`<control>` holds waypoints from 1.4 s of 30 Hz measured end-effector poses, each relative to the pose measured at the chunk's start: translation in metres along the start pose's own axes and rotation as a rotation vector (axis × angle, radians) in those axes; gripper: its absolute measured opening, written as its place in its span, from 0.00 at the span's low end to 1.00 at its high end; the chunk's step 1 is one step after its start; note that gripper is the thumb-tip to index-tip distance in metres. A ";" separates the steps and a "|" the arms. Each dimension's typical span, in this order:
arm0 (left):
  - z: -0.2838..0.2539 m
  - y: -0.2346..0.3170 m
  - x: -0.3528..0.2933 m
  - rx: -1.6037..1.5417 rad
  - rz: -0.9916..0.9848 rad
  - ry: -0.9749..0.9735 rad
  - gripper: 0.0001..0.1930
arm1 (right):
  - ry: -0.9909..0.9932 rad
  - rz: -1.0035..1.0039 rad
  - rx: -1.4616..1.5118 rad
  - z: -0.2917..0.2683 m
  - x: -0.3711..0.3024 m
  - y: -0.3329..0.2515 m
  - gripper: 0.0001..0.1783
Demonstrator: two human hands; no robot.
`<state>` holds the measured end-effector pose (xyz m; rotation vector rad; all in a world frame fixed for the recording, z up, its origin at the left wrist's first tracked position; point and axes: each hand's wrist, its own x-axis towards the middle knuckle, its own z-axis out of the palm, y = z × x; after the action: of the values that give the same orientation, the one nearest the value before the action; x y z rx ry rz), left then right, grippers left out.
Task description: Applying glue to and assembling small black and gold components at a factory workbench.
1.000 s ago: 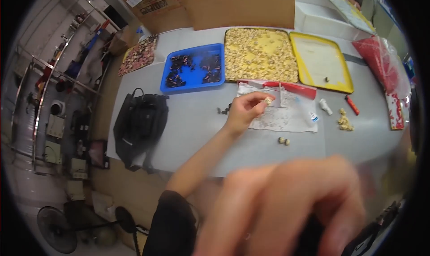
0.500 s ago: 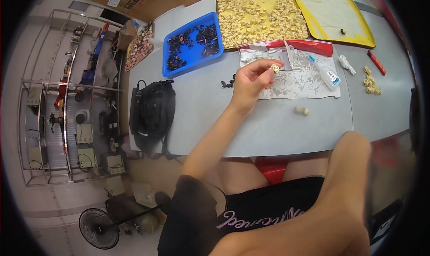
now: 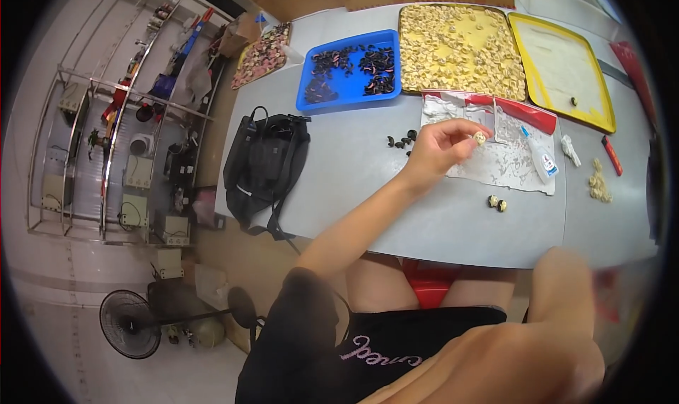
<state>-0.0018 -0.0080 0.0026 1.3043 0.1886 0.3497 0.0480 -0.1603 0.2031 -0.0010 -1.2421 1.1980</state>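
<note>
Black fan on floor, far left. Black bag on gray table. Blue tray holds dark curly bits. Left hand pinches small pale piece, up over white sheet. Big yellow tray behind, lots of pale bits inside. Two little dark-and-pale balls near sheet, side by side. Right hand blurry, close to camera; cannot tell if gripping anything. Clear bottle lies on sheet. Red stick far right.
</note>
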 end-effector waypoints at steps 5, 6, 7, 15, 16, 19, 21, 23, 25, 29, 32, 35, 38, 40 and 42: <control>0.007 -0.007 0.008 -0.030 0.015 -0.024 0.13 | -0.010 0.071 -0.043 0.021 0.011 0.007 0.20; 0.006 -0.008 0.008 -0.032 0.008 -0.013 0.13 | -0.030 0.084 -0.040 0.023 0.012 0.009 0.20; 0.005 -0.009 0.009 -0.013 -0.029 -0.018 0.12 | -0.051 0.099 -0.040 0.024 0.012 0.010 0.20; 0.009 -0.010 0.011 -0.041 0.030 -0.086 0.13 | -0.141 0.316 -0.247 0.014 -0.005 -0.014 0.21; 0.011 -0.017 0.014 -0.015 0.035 -0.107 0.15 | -0.038 0.232 -0.503 0.013 -0.003 -0.014 0.20; -0.004 -0.018 0.008 -0.006 0.162 -0.014 0.18 | 0.217 -0.095 -1.253 -0.015 0.002 -0.001 0.17; -0.013 -0.006 0.004 0.040 0.084 0.031 0.20 | 0.425 -0.365 -1.787 -0.041 -0.006 -0.001 0.16; -0.027 -0.014 0.002 -0.002 0.093 0.035 0.20 | 0.332 -0.091 -1.746 -0.075 -0.002 0.021 0.12; -0.021 -0.010 0.005 -0.044 0.078 0.080 0.19 | 0.240 0.155 -1.674 -0.111 -0.023 0.037 0.19; -0.017 0.000 0.004 -0.195 0.082 0.031 0.19 | 0.319 0.382 -1.467 -0.139 -0.078 0.059 0.21; -0.010 0.007 0.009 -0.186 -0.017 0.051 0.20 | 0.291 0.365 -1.509 -0.147 -0.091 0.054 0.19; -0.009 0.007 0.006 -0.221 -0.014 0.032 0.21 | 0.297 0.269 -1.536 -0.150 -0.096 0.059 0.16; -0.012 0.002 0.005 -0.222 -0.047 0.013 0.20 | 0.368 0.286 -1.511 -0.149 -0.100 0.066 0.15; -0.014 -0.001 0.006 -0.238 -0.094 0.007 0.20 | 0.390 0.237 -1.540 -0.150 -0.102 0.069 0.15; -0.012 0.002 0.004 -0.269 -0.112 0.016 0.19 | 0.383 0.214 -1.547 -0.154 -0.103 0.072 0.15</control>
<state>-0.0020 0.0049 0.0015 1.0212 0.2190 0.2797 0.1238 -0.1104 0.0270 -1.4398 -1.5349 0.1191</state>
